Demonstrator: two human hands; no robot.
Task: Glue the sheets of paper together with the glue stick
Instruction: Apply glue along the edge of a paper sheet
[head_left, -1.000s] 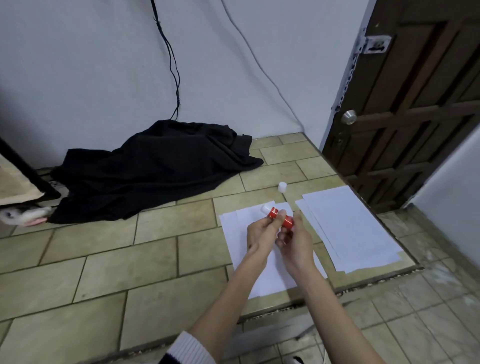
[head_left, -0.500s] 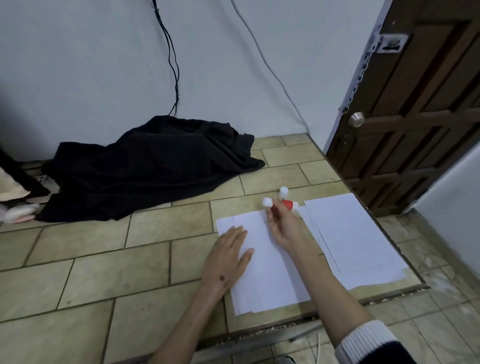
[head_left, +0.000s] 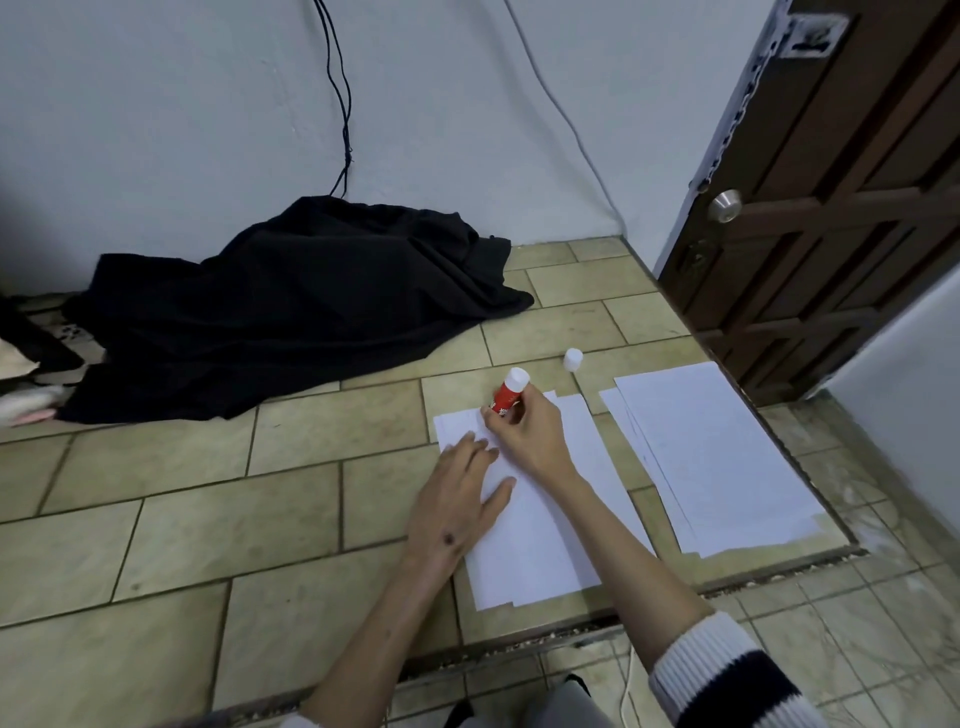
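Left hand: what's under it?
The left hand presses flat on the near stack of white sheets, its heel over the floor tile. The paper under the palm is hidden.

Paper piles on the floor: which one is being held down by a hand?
The nearer pile of sheets: the left hand lies flat on it while the right hand holds the glue stick there. The other pile, by the door, lies untouched.

Dim, even indoor light, soft faint shadows, wide-angle bending at edges, slight softness
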